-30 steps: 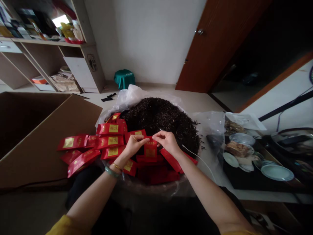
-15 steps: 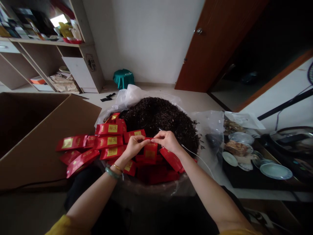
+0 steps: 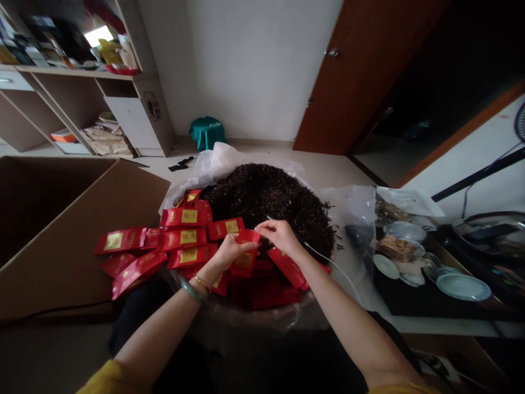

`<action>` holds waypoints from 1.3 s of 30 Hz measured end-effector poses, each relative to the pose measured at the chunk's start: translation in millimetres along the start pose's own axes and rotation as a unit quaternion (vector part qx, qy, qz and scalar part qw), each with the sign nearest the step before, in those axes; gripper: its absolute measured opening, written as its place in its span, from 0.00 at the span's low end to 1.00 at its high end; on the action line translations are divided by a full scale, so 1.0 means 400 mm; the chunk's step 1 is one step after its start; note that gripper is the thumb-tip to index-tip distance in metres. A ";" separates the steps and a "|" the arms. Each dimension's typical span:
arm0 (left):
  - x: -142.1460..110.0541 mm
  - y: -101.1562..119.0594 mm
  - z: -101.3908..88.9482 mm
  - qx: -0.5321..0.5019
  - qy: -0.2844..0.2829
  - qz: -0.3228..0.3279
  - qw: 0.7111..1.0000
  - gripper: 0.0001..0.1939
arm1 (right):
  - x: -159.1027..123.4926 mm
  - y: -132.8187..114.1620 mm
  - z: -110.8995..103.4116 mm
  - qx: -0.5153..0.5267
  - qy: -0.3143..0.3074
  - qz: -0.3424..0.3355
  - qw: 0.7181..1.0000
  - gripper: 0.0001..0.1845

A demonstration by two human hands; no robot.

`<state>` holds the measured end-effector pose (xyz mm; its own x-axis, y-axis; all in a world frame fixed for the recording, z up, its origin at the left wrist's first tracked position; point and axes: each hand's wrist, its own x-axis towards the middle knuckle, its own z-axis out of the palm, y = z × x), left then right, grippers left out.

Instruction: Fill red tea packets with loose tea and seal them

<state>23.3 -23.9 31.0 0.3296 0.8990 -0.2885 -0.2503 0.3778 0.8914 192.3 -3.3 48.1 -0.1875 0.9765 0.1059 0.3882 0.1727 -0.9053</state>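
My left hand (image 3: 228,253) grips a small red packet (image 3: 246,260) with gold printing, its thumb lying across the front. Close to the packet's top right corner, my right hand (image 3: 279,237) has its fingers drawn together; whether they pinch the packet's edge or something small cannot be made out. Behind both hands rises a heap of dark, dry leaves, like loose tea (image 3: 270,191), in a clear plastic liner (image 3: 221,156). Several red packets with gold labels (image 3: 184,237) are piled left of my left hand, and more red packets (image 3: 287,267) lie under my hands.
On the left stands an open cardboard box (image 3: 102,219). To the right, a black tray (image 3: 394,306) carries dishes and a pale bowl (image 3: 463,287). A thin white cable (image 3: 332,260) runs beside my right forearm. A teal-covered bin (image 3: 208,133) stands by the wall.
The packet has tilted and shifted slightly left and down in my left hand, which now holds its side. My right fingers have come away from my left fingertips.
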 end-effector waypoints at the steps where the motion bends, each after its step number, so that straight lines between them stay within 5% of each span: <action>1: 0.002 0.001 -0.002 0.001 0.008 0.001 1.000 0.24 | 0.006 0.014 -0.017 -0.035 0.017 -0.006 0.999 0.15; 4: 0.007 0.000 -0.007 -0.002 0.022 0.009 1.000 0.24 | 0.015 0.065 -0.064 -0.263 0.054 0.004 0.963 0.19; 9: 0.010 -0.004 -0.011 0.000 0.017 0.020 1.000 0.23 | 0.008 0.123 -0.078 -0.518 -0.022 0.082 0.851 0.27; 18: 0.006 -0.001 -0.006 0.002 0.019 0.030 0.999 0.22 | 0.004 0.125 -0.056 -0.553 -0.045 0.082 0.828 0.22; 22: 0.006 0.000 -0.005 0.011 0.039 0.039 0.998 0.23 | 0.006 0.131 -0.067 -0.527 -0.030 0.073 0.846 0.20; 27: 0.009 0.005 -0.006 0.010 0.050 0.042 0.998 0.24 | 0.019 0.099 -0.129 -0.342 0.036 0.014 0.939 0.23; 30: 0.012 0.003 -0.006 0.008 0.050 0.044 0.998 0.23 | 0.007 0.046 -0.146 -0.205 -0.021 -0.042 0.978 0.24; 33: 0.014 -0.005 -0.004 0.018 0.039 0.053 0.998 0.22 | -0.015 -0.011 -0.128 -0.175 -0.089 -0.065 0.978 0.24; 39: 0.005 -0.003 0.001 0.067 0.008 0.083 0.994 0.20 | -0.043 -0.081 -0.081 -0.245 -0.132 -0.076 0.958 0.21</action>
<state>24.8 -22.6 29.3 0.2788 0.9504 -0.1379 -0.1770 0.1920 0.9653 212.1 -21.4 88.8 -0.4707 0.8806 0.0547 0.7038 0.4121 -0.5787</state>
